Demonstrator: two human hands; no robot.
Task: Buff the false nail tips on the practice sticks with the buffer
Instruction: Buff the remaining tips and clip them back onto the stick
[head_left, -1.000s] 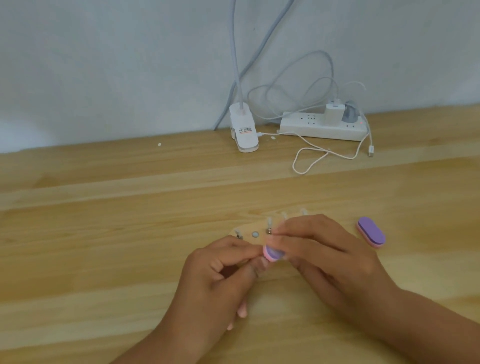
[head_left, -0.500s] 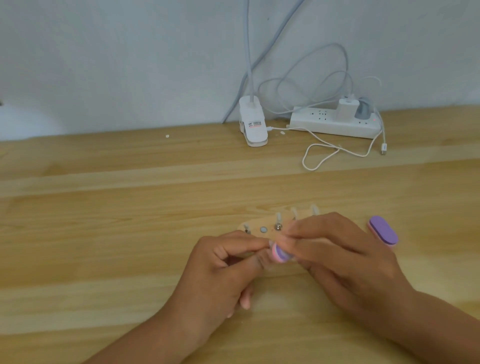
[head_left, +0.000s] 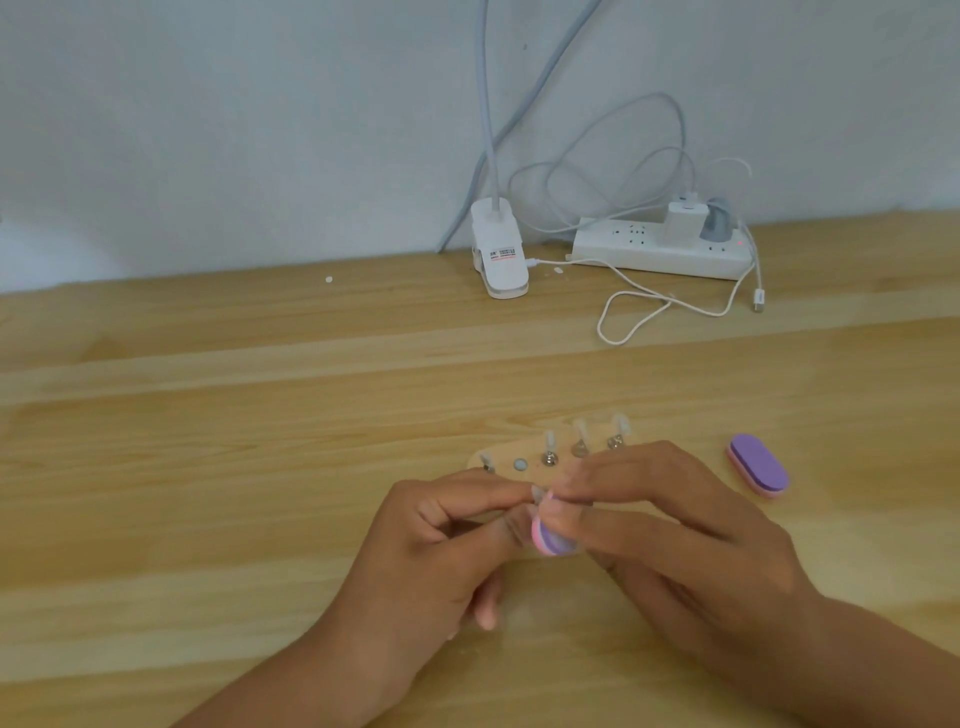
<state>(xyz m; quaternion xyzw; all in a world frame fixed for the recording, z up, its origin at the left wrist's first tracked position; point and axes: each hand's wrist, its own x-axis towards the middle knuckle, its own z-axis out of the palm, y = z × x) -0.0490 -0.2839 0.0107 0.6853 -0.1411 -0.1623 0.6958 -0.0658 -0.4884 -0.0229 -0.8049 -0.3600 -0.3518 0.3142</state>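
Holder: wooden base (head_left: 511, 451) lies flat on the table (head_left: 208, 467), just beyond the hands. Four sticks (head_left: 549, 444) stand in it, each tipped with a clear nail and leaning away. A metal disc (head_left: 520, 464) shows between the first and second stick.
Left hand (head_left: 431, 545): thumb and forefinger pinch a nail tip (head_left: 537, 492) above the table; its stick is hidden.
Nail tip: pokes rightward out of the fingertips, touching the buffer's top.
Buffer (head_left: 550, 538): gripped in front of the holder. Its long axis runs steeply, rounded end down and toward the person, purple face to the left.
Right hand (head_left: 675, 540): fingers and thumb clasp the buffer.
Spare buffer (head_left: 758, 466): flat on the table right of the holder, purple face up, long axis far-left to near-right.
Back edge: lamp clip (head_left: 498, 260), then power strip (head_left: 660, 252).
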